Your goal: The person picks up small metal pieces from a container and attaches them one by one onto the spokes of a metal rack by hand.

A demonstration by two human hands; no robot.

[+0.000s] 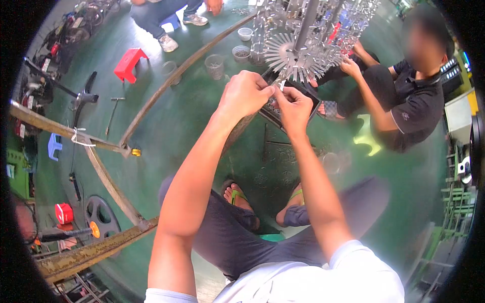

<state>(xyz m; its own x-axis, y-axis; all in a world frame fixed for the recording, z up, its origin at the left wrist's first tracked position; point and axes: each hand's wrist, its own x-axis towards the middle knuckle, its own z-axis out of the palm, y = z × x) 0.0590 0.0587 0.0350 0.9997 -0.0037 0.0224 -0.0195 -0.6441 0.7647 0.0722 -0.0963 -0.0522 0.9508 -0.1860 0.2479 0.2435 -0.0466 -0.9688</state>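
Observation:
Both of my hands meet at the lower edge of a hanging metal assembly with many small silvery pieces. My left hand (246, 94) has its fingers pinched together, its thumb toward the right hand. Close beside it, my right hand (294, 109) is pinched too, at a small pale piece (282, 85) between the two hands; which hand grips it is unclear. Just above is a round fan of metal blades (290, 56). Below the hands lies a dark tray (275, 117), partly hidden by them.
A co-worker (411, 96) sits at the right, hands at the assembly. Another person (169, 15) is at the upper left. Wooden beams (172, 83) cross the left side. Cups of small parts (214, 67) and a red stool (131, 64) stand on the floor.

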